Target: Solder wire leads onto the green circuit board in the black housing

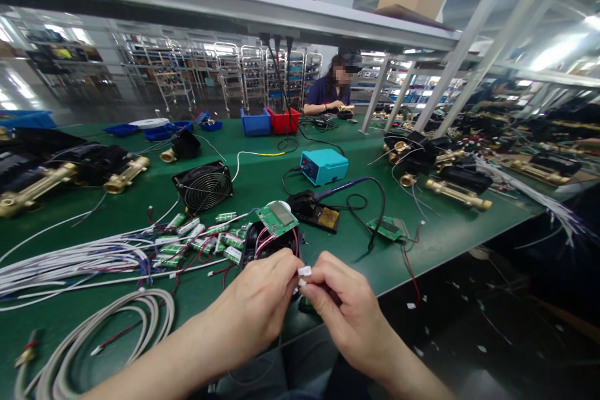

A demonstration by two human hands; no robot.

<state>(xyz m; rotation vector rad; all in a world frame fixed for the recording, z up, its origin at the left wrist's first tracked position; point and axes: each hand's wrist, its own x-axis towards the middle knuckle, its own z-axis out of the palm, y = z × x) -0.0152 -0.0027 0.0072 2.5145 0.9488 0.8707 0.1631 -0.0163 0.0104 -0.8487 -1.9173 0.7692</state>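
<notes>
Both hands meet at the bench's front edge around small white pieces that look like wire connectors. My left hand (pixel 265 294) is closed, its thumb and fingertips pinched on one side of them. On the other side, my right hand (pixel 349 303) pinches a white connector (pixel 304 271) between thumb and forefinger. Fingers hide most of the wires there. Just behind the hands, a green circuit board (pixel 277 219) with a grey display rests tilted on a black housing (pixel 250 239), with red and white wires below it. Green-wrapped batteries (pixel 233 240) lie to the left.
A turquoise soldering station (pixel 324 166) and an iron in its holder (pixel 302 203) stand behind. A fan (pixel 206 186), white cables (pixel 94 262) and a coiled grey hose (pixel 159 312) lie left. Brass-fitted units (pixel 457 194) and another board (pixel 389 227) lie right. A co-worker (pixel 323 90) sits opposite.
</notes>
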